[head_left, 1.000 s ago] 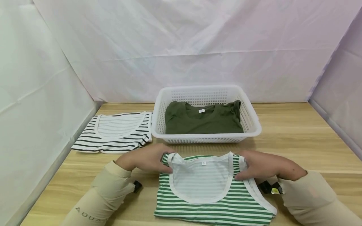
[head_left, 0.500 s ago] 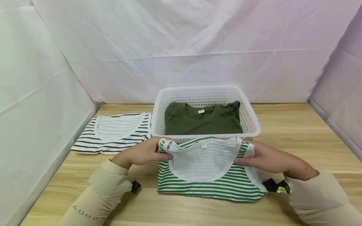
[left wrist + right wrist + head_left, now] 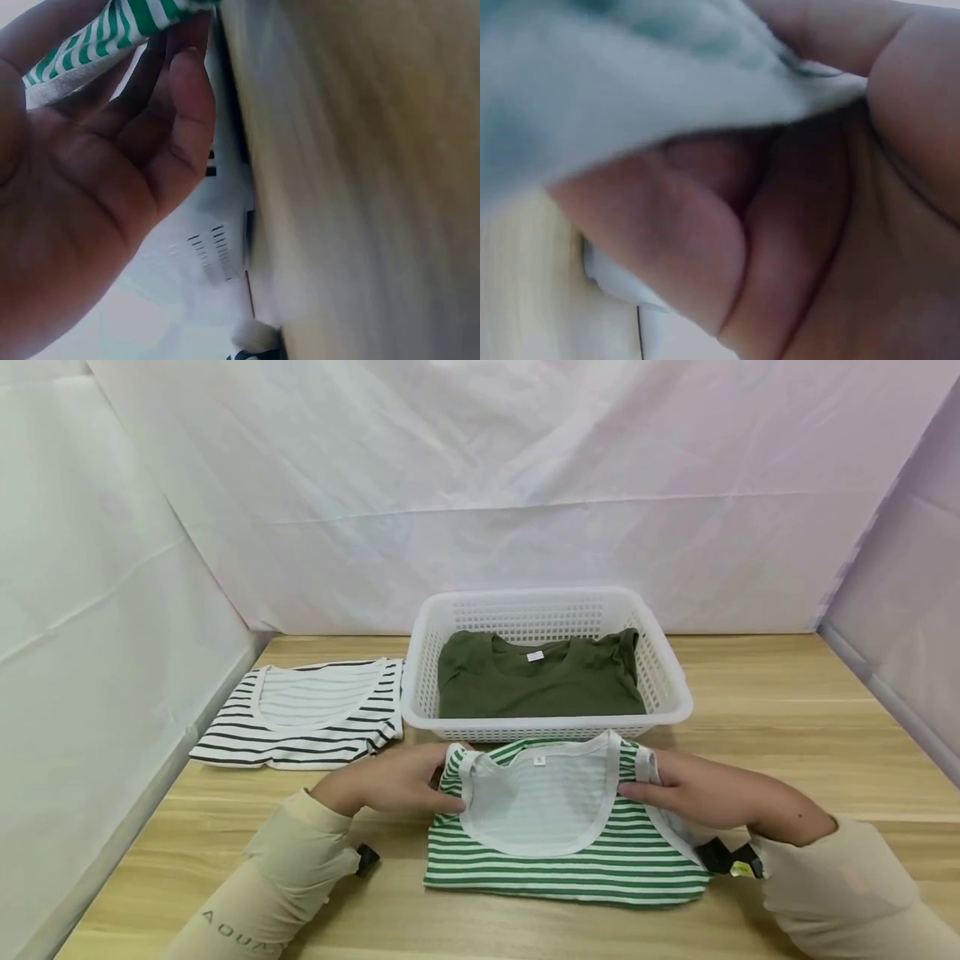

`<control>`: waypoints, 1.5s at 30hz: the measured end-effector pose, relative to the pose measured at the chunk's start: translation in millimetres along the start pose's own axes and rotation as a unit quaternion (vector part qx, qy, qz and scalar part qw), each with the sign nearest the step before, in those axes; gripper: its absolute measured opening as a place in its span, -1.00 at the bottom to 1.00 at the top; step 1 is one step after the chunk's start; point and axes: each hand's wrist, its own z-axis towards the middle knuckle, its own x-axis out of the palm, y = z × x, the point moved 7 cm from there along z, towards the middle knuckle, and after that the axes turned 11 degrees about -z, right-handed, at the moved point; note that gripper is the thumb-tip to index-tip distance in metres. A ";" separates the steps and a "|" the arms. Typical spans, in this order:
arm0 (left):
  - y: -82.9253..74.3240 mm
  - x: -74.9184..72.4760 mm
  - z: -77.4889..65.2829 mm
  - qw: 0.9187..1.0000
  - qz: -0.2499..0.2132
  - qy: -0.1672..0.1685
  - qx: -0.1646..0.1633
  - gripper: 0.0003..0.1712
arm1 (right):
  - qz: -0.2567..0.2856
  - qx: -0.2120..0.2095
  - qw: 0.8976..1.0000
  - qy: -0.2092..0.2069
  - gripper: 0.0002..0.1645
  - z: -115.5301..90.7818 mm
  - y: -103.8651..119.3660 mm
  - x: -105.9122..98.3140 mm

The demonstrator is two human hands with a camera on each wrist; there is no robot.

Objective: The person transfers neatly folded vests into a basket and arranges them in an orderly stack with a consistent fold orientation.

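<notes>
A folded green-and-white striped tank top (image 3: 555, 872) spans both hands in the head view, its scooped neckline and small size tag facing up. The left hand (image 3: 401, 779) grips its left shoulder, thumb on top and fingers curled beneath. At the opposite shoulder, the right hand (image 3: 705, 789) pinches the fabric the same way. In the left wrist view the striped cloth (image 3: 112, 37) runs between thumb and fingers, with the wooden surface below. The right wrist view shows blurred pale cloth (image 3: 630, 97) lying over the curled fingers.
Just beyond the tank top stands a white plastic basket (image 3: 551, 723) holding a folded dark green T-shirt (image 3: 540, 681). A black-and-white striped top (image 3: 315, 739) lies folded on the wooden table (image 3: 787, 718) left of the basket. White sheets (image 3: 525, 485) hang at the back and sides.
Both hands first raised the tank top off the table and moved it away from the body, toward the basket. Over the last half second it has come slightly back and lower, still gripped.
</notes>
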 end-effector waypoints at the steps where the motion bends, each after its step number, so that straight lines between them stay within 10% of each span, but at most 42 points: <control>1: 1.0 0.5 0.7 1.000 0.009 0.003 -0.004 -0.64 | -0.004 -0.003 1.000 -0.001 -0.53 -0.1 1.3 0.0; 8: 0.7 -1.5 -2.7 0.999 0.027 0.020 -0.021 -0.88 | -0.030 -0.016 0.999 -0.011 -0.48 -1.8 12.3 -3.5; 16: -26.0 -8.7 -17.0 0.996 -0.020 0.052 0.063 -0.63 | 0.022 -0.010 1.000 -0.005 -0.50 -10.5 21.0 -14.6; 27: -49.5 -46.9 -38.2 0.993 -0.088 -0.038 0.073 -0.57 | 0.038 0.009 0.995 -0.093 -0.55 -18.1 31.9 -49.8; 33: -60.4 -69.2 -30.5 0.981 -0.156 -0.086 0.079 -0.59 | 0.064 -0.020 0.987 -0.149 -0.51 -1.7 39.9 -88.7; 45: -49.2 -123.4 21.5 0.967 -0.164 -0.197 -0.004 -0.54 | 0.008 0.142 0.964 -0.226 -0.41 49.7 7.7 -149.5</control>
